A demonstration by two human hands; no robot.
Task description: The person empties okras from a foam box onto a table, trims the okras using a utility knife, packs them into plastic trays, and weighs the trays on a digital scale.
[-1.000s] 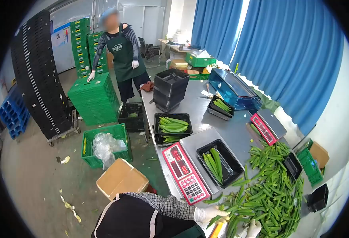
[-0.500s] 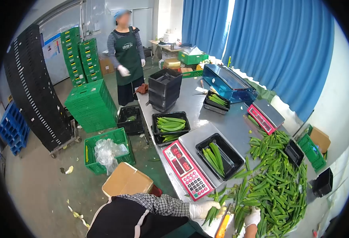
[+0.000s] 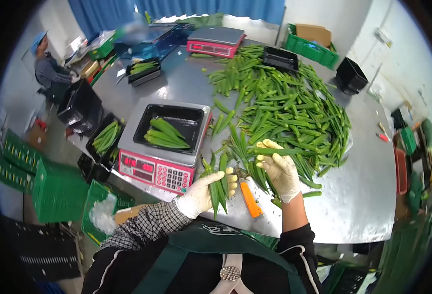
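Note:
My left hand (image 3: 203,192), in a white glove, is closed around several okra pods (image 3: 218,188) in front of the pink scale (image 3: 155,172). On that scale, a black tray (image 3: 195,128) holds a few okra (image 3: 165,133). My gloved right hand (image 3: 281,174) has its fingers curled around an okra pod (image 3: 275,152) at the near edge of the large okra pile (image 3: 284,108). An orange-handled knife (image 3: 250,199) lies on the metal table (image 3: 358,206) between my hands.
Black trays with okra (image 3: 109,137) stand left of the scale, near stacked black trays (image 3: 80,107). A second pink scale (image 3: 214,43) is behind. A person (image 3: 54,73) stands at the far left. A green crate (image 3: 312,47) and a black container (image 3: 352,76) are at the back right.
The view has swung right and down toward the pile. My left hand has lifted its okra, and my right hand has risen with a pod. The other person has shifted to the view's left edge.

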